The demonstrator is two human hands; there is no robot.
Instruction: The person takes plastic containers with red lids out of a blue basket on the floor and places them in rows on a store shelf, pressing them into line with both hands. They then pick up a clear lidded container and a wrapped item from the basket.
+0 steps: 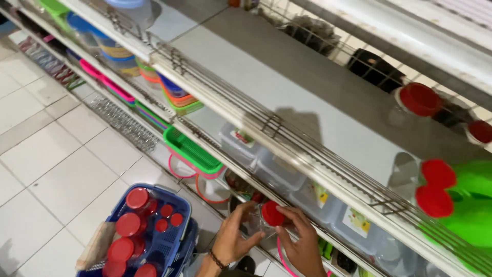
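Holding a small clear jar [259,221] with a red lid [272,213], I have both of my hands up at the low shelf. My left hand [237,235] wraps its fingers around the side of the jar, so it is grasping the jar. A dark band sits on that wrist. My right hand [302,241] touches the jar from the other side, with its fingers curled by the red lid, so it grips the jar too. The jar is just in front of the low shelf, between my two hands. Left of the jar, down on the white tile floor [56,169], stands a blue basket [174,202]. It is full of more jars with red lids [128,224], some big and some small. Just past the jar, on the low shelf, are clear boxes with lids [277,172]. Up and left of the jar sits a green basket [192,150] with pink rings under it. Above the jar runs a long wire rail [287,136] along the edge of a wide grey shelf [287,77]. Far to the right of the jar, on that grey shelf, are two red lids [435,187] beside a bright green tub [471,205]. Farther back are another red-lidded jar [419,100] and some dark things that I cannot make out.
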